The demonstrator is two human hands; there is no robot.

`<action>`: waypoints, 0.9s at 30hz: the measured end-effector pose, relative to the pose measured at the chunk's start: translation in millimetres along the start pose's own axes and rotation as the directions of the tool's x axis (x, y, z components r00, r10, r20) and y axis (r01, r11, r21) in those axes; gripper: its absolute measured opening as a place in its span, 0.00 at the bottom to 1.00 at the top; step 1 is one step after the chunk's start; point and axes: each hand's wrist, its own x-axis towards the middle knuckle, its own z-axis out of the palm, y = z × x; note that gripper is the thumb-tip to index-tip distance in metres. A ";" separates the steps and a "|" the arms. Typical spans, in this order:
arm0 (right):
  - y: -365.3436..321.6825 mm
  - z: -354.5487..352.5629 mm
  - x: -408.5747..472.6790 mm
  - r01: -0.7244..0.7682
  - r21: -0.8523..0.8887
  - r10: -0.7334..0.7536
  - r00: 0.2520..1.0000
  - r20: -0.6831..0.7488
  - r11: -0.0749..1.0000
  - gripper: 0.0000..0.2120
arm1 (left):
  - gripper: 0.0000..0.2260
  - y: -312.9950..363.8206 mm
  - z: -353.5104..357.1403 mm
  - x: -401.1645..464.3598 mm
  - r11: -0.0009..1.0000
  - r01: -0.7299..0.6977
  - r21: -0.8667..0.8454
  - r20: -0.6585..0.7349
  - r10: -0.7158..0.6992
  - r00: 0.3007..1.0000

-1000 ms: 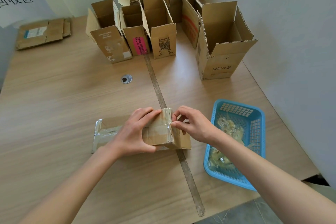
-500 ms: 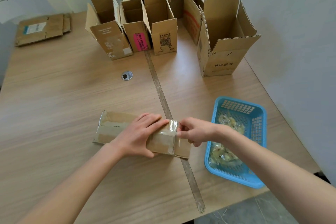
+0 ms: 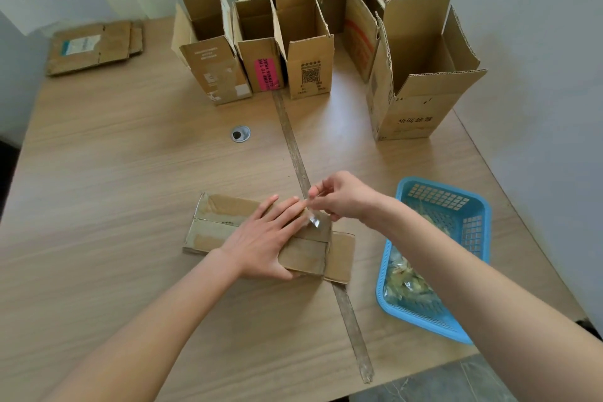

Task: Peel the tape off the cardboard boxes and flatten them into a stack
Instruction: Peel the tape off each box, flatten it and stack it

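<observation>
Just beside the blue basket (image 3: 483,206), on the bench (image 3: 114,173), lies the taped box (image 3: 261,232), collapsed nearly flat with one end flap projecting toward the basket. Left hand (image 3: 261,238) rests palm-down on the box, fingers (image 3: 284,209) straight and slightly spread, pressing the cardboard to the bench. Right hand (image 3: 342,196) sits over the box edge nearest the basket, thumb and forefinger pinching a lifted end of clear tape (image 3: 315,220). Peeling appears to be under way; flattening of this box looks largely achieved.

Basket holds crumpled clear tape. Well beyond the box from the basket stand open upright boxes (image 3: 303,52), apparently awaiting treatment. One flattened carton (image 3: 94,46) lies at the far bench corner, well apart from the basket.

Risks, as judged:
- Tape may tear short if pulled at a steep angle, leaving a remnant stuck down.
- Cardboard facing may strip away with the tape if the pull is abrupt.
- Box may slide toward the basket should the left hand ease its pressure.
</observation>
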 end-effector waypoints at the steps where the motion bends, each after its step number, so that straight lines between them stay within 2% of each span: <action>1: 2.9 -1.7 1.3 0.001 0.012 -0.001 1.000 0.004 1.000 0.03 | 0.54 0.5 0.6 -1.0 1.000 0.009 -0.021 -0.015 -0.009 1.000; 2: 7.5 -4.8 1.0 0.017 0.014 -0.017 1.000 0.017 1.000 0.04 | 0.55 0.9 0.3 -2.1 0.999 0.021 -0.046 -0.036 -0.022 0.999; 4: 17.9 -13.2 -2.2 0.089 -0.059 -0.086 0.994 0.066 0.994 0.15 | 0.58 1.6 -2.7 -2.4 0.996 0.034 -0.079 -0.069 -0.039 0.997; 6: 24.3 -17.0 -5.3 0.216 -0.274 -0.195 0.976 0.102 0.937 0.22 | 0.60 2.3 -4.4 -2.3 0.995 0.050 -0.090 -0.081 -0.058 0.995; 9: 29.9 -11.4 0.5 0.292 -0.559 -0.297 0.951 0.086 0.776 0.23 | 0.62 4.2 -3.5 -3.9 0.989 0.081 -0.124 -0.082 -0.091 0.992; 11: 31.7 -7.3 7.5 0.268 -0.630 -0.313 0.949 0.043 0.729 0.16 | 0.62 4.3 -3.0 -4.5 0.986 0.086 -0.141 -0.100 -0.100 0.990; 13: 33.9 -5.2 11.4 0.296 -0.609 -0.347 0.937 0.037 0.736 0.08 | 0.61 4.5 -3.0 -5.4 0.986 0.070 -0.152 -0.133 -0.091 0.987; 17: 32.9 -3.8 12.1 0.301 -0.604 -0.361 0.932 0.022 0.738 0.03 | 0.59 5.1 -2.8 -6.4 0.988 0.001 -0.157 -0.240 -0.039 0.970; 19: 25.3 -7.7 16.5 0.272 -0.575 -0.278 0.957 0.080 0.772 0.02 | 0.58 3.8 -0.7 -8.9 0.987 -0.070 -0.144 -0.254 0.031 0.967; 22: 15.3 -7.6 20.9 0.147 -0.391 -0.057 0.971 0.233 0.909 0.06 | 0.55 -8.7 -0.6 -15.5 0.978 -0.206 -0.033 -0.207 0.195 0.959; 23: 13.9 -5.9 21.4 0.119 -0.351 -0.027 0.966 0.258 0.929 0.06 | 0.54 -16.9 -2.1 -18.0 0.971 -0.238 0.021 -0.183 0.238 0.954; 25: 11.0 -4.0 20.3 0.126 -0.316 -0.056 0.973 0.222 0.940 0.04 | 0.52 -38.9 -6.2 -23.0 0.974 -0.201 0.105 -0.188 0.218 0.958; 27: 11.9 -4.6 17.1 0.150 -0.313 -0.126 0.987 0.095 0.938 0.05 | 0.47 -59.6 -9.5 -32.6 0.996 -0.018 0.084 -0.265 0.040 0.964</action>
